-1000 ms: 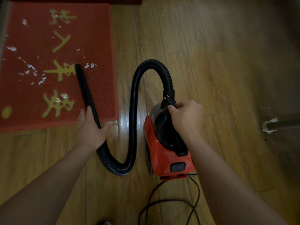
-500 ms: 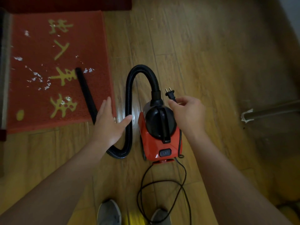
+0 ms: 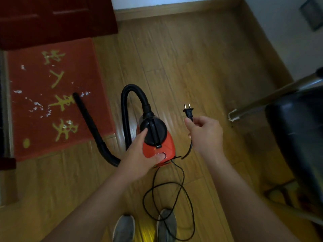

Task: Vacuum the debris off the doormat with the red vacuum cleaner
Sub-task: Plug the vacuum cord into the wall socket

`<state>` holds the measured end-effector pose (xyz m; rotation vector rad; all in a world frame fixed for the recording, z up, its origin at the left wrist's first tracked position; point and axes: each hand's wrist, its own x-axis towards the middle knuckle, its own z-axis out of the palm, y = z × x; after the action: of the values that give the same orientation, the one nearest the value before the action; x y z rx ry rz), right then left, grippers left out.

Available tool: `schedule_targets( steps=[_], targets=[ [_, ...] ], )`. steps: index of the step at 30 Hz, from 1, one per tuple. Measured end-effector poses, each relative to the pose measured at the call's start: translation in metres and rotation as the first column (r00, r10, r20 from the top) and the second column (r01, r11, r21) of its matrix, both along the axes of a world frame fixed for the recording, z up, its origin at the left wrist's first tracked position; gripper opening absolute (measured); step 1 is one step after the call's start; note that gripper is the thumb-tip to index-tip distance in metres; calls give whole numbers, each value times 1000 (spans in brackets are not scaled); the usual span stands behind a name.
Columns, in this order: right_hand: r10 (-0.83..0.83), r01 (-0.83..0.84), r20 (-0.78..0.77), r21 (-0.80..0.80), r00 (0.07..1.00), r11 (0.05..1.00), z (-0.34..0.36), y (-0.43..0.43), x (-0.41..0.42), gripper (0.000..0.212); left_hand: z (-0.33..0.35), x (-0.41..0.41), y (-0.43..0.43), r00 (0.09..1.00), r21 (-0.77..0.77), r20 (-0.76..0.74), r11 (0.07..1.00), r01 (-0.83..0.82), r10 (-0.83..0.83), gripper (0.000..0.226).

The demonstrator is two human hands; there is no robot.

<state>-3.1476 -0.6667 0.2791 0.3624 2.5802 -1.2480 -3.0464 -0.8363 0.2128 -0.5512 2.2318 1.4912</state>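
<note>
The task is at its setting-up stage, and no cleaning shows yet. The red vacuum cleaner [image 3: 158, 145] stands on the wooden floor [image 3: 192, 67] just to the right of the doormat [image 3: 57, 100], near that mat's lower right corner. Its black hose [image 3: 129, 102] loops up from the front of the body and back down beside it, then curves left to the nozzle [image 3: 82, 107], which lies on the mat with its tip just beside a small cluster of white scraps.

The debris [image 3: 37, 105] is scattered across the left and middle of the mat, apparently untouched, so all the vacuuming is left to do.

The right hand [image 3: 205, 135] holds the plug [image 3: 188, 110] up to the right of the vacuum cleaner, its grip narrow, pinching the cord just below the plug with the two prongs pointing away from the person. The plug is in no socket, and no socket is in view. The cord [image 3: 167, 198] trails in loose loops on the floor below the vacuum cleaner, near the person's shoes [image 3: 145, 226].

The left hand [image 3: 141, 154] rests flat on the vacuum cleaner, its grip wide and clasping nothing, fingertips on the black dome and the thumb on the rear button; whether it is pressing I cannot tell.

What is left, as I judge it: plug in, switch on, take up the nozzle and sweep the mat.
</note>
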Motion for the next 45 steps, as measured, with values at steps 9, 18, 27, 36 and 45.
schedule_targets(
  steps=[9,18,27,36,45],
  targets=[
    [-238,233,-84,-56,968,971,62,46,29,15,36,-7,56,947,66,-11,945,320,-320,100],
    [-519,493,-83,-217,851,842,131,95,66,28,73,3,113,781,-46,-79,784,618,-620,60],
    [-732,676,-74,-329,678,659,188,166,133,23,105,34,172,715,-61,-152,728,683,-683,14],
    [-887,803,-82,-393,455,448,225,281,217,15,146,89,266,609,17,-165,615,788,-776,22],
    [-949,833,-91,-459,302,309,247,412,323,19,184,150,394,487,-38,-175,500,865,-856,26]
  ],
)
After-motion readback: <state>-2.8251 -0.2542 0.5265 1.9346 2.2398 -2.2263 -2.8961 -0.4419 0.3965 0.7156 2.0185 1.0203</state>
